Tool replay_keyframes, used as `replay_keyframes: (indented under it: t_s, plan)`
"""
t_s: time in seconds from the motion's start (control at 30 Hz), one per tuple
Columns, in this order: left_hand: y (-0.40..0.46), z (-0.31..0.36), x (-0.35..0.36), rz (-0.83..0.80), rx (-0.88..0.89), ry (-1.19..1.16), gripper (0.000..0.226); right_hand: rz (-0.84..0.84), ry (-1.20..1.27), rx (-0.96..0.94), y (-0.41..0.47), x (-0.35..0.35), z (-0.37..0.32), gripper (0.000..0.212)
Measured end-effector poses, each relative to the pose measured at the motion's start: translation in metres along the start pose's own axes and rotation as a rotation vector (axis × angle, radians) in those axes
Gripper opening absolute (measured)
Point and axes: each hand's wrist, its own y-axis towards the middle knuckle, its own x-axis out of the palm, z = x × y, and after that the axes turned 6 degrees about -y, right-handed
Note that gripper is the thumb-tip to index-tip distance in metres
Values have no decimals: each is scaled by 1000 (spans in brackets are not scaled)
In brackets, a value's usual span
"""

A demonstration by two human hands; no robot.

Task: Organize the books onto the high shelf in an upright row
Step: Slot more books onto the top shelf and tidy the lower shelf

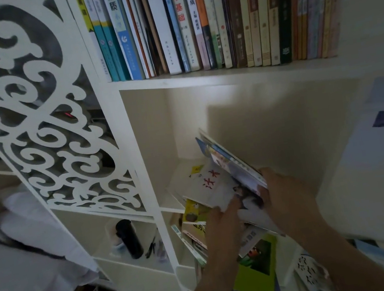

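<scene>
upright books (204, 19) cropped at top edge, right spines perhaps motion-blurred

Upright book row (204, 19) fills the high shelf (224, 72); thin books (231, 164) tilt below.

You're facing a white bookcase (135, 139) with a carved scroll panel (42, 132) on its left side. The high shelf (212, 73) carries a packed upright row of books (204, 19), spines out, filling it side to side. The middle compartment (169, 201) below has thin books (216, 181) lying flat on its floor, and a bundle of books (233, 164) tilted up above them. The lower left cubby (117, 256) holds a black flask (129, 239) standing upright, pens (151, 247) just beside it. The lower right compartment has loose books (193, 229) leaning and piled.
</scene>
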Motion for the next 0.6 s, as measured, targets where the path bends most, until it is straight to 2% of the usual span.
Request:
replay_keyframes:
  t_s: [0.07, 0.13, 0.23, 0.3, 0.33, 0.4, 0.43, 0.47, 0.53, 0.6]
  plan:
    - [2, -4, -5, 123, -23, -88, 17, 61, 22, 20, 1, -2, 6, 36]
    - [7, 0, -4, 179, -66, -121, 19, 86, 23, 39, 3, -4, 12, 40]
    - [11, 18, 0, 169, -174, -276, 16, 82, 19, 51, 4, -8, 18, 41]
    - [18, 22, 3, 124, -205, -317, 22, 50, 2, 29, 2, -10, 17, 41]
    - [20, 26, 8, 95, -174, -290, 32, 45, -4, 16, 2, -10, 15, 40]
    - [28, 29, 22, 35, -124, -214, 70, 36, -15, -35, 0, -4, 8, 36]
    - [29, 31, 29, -4, -129, -194, 88, 31, -29, -75, -1, 0, 4, 35]
    - [28, 34, 35, -31, -156, -196, 97, 21, -40, -112, -3, 4, 0, 37]
    - [28, 32, 41, 10, -165, -166, 88, -89, -46, -195, -3, 14, -5, 49]
    - [32, 21, 38, 116, -96, -41, 74, -308, -5, -246, 1, 24, -4, 66]
